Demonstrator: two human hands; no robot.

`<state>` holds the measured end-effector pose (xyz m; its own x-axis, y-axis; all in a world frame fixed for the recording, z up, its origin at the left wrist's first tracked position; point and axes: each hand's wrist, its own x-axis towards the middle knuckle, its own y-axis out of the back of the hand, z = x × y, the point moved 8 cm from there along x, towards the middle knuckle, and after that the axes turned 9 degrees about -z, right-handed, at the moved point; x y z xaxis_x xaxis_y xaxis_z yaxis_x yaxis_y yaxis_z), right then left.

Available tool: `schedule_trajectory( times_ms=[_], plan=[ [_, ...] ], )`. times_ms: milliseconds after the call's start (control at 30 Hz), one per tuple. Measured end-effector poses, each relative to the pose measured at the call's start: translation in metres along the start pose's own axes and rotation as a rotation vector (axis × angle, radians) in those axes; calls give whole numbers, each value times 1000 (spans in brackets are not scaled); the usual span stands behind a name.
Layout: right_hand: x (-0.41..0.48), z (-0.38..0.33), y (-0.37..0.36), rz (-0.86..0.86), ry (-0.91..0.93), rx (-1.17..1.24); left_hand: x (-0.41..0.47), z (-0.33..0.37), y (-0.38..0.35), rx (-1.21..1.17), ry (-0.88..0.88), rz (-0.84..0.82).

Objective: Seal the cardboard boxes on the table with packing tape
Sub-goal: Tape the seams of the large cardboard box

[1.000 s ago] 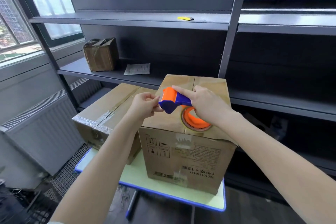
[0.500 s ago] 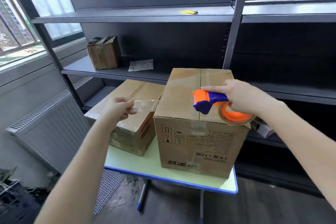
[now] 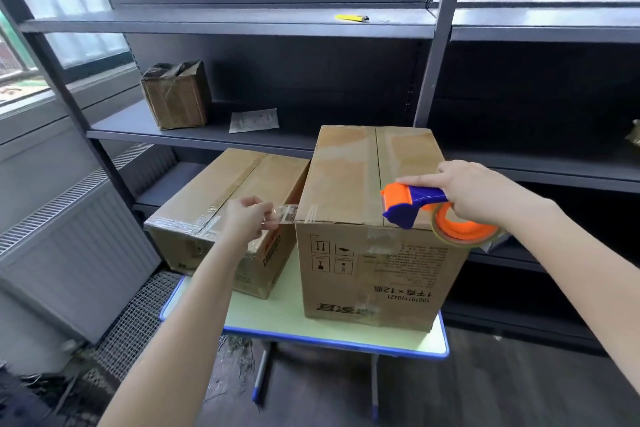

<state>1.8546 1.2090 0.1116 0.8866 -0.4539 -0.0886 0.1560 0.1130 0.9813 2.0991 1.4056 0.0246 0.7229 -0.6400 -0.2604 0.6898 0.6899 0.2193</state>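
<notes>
Two cardboard boxes stand on a small green table (image 3: 277,319). The tall box (image 3: 363,184) is on the right, its top flaps closed along a centre seam. The low box (image 3: 221,191) on the left carries clear tape on its near end. My right hand (image 3: 481,191) grips the blue handle of an orange and blue tape dispenser (image 3: 415,204) at the tall box's near right top edge. My left hand (image 3: 247,215) pinches the free end of clear tape (image 3: 291,213), stretched across the tall box's near top edge, just left of its near left corner.
Dark metal shelving (image 3: 242,24) stands right behind the table. A small worn cardboard box (image 3: 176,94) and a paper sheet (image 3: 254,120) lie on the middle shelf, a yellow utility knife (image 3: 349,18) on the upper one. A radiator (image 3: 69,253) and window are at the left.
The hands have drawn apart: my left hand pulled the tape end leftward past the tall box's corner, while my right hand carried the dispenser to the box's right edge. A strip now spans between them.
</notes>
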Motion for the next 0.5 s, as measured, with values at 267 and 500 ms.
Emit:
schedule_trajectory(
  times_ms=[267, 500],
  plan=[
    [-4, 3, 0, -33, -33, -81, 3, 1, -10, -15, -12, -34],
    [-1, 2, -1, -28, -35, -105, 7, -2, -14, -54, -19, -61]
  ],
)
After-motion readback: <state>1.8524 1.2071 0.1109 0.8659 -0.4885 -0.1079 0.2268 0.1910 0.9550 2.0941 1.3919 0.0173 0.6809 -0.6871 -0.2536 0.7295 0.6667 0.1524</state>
